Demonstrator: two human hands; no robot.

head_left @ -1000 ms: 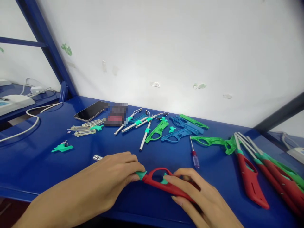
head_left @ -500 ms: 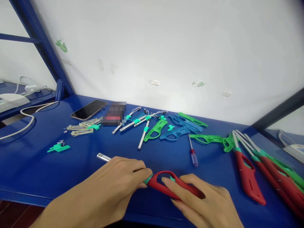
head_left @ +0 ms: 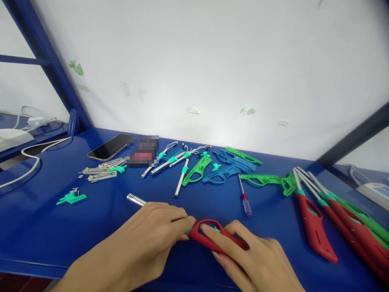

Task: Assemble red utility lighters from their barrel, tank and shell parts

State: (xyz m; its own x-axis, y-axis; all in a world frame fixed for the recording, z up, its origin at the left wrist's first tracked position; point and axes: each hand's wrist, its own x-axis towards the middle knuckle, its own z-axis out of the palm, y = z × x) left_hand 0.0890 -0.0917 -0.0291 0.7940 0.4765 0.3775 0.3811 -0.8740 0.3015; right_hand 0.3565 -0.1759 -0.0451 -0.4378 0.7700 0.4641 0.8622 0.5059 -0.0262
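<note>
Both my hands are on one red gas lighter (head_left: pixel 208 242), held low over the front of the blue table. My left hand (head_left: pixel 152 235) wraps its metal tube, whose slotted tip sticks out to the left, and my fingers hide the rest of the tube. At the red handle, my right hand (head_left: pixel 246 255) grips with one finger laid across the trigger opening, where a bit of the teal trigger shows. To the right lies a finished-looking red lighter (head_left: pixel 316 231), beside several more red and green ones. A screwdriver (head_left: pixel 246 202) with a clear purple handle rests beyond my right hand.
Green handle halves (head_left: pixel 199 170) and blue handle halves (head_left: pixel 223 173) lie toward the wall, near metal tubes with wires (head_left: pixel 182 176). Clear fuel tanks (head_left: pixel 101 175), teal plastic pieces (head_left: pixel 72 197) and a phone (head_left: pixel 111 147) are at the left. A white cable (head_left: pixel 38 160) crosses the far left.
The lighter's handle and my right hand have shifted slightly left, with the tube tip a little further right. Both hands keep their hold. The whole view has tilted up slightly.
</note>
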